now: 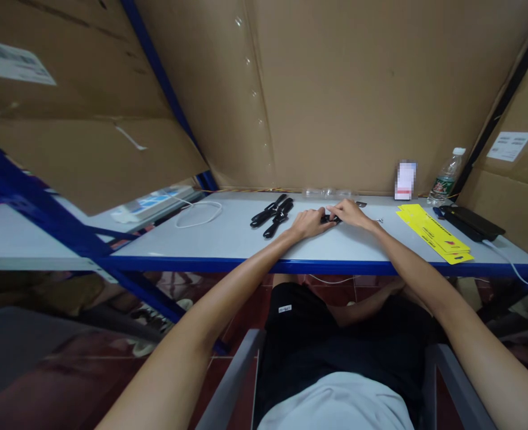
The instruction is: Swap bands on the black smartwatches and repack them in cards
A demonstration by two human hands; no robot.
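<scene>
Here, at frame centre, my left hand [309, 223] held the black part [331, 219], probably for steadiness; my right hand [350, 212] pinched it.

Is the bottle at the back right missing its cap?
No; the bottle stands upright-ish near the cardboard wall with a white cap on its top.

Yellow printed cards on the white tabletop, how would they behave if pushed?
The yellow printed cards look thin, so they're probably light and a bit bendy. They overlap unevenly, so a push may fan them apart. Lying flat, they're unlikely to tip.
</scene>
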